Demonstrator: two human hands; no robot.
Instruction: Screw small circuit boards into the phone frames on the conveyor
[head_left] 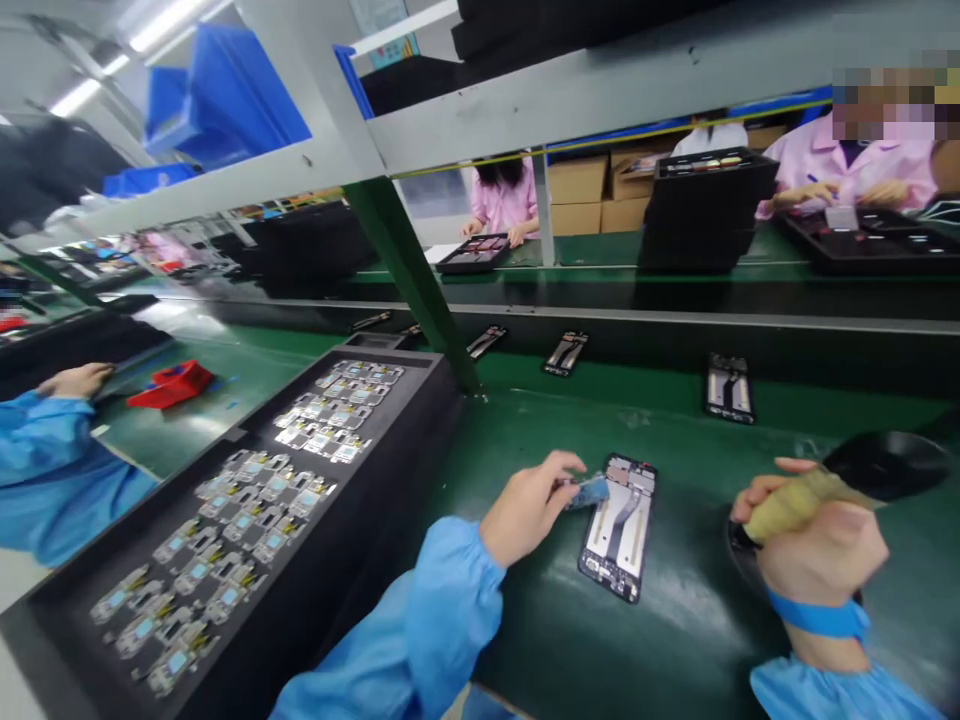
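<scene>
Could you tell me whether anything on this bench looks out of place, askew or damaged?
Nothing stands out. The left hand holds a small part at the top corner of the open phone frame lying flat on the green mat; the right hand grips a black tool. The parts tray sits in orderly rows.

We wear loose light-blue smock sleeves on both arms, each gathered at an elastic cuff that puckers the cloth just short of the wrist. Our left hand point(529, 508) is bare. Our right hand point(814, 545) has a yellowish cot over one finger, and a bright blue band circles its wrist above the sleeve cuff.
</scene>
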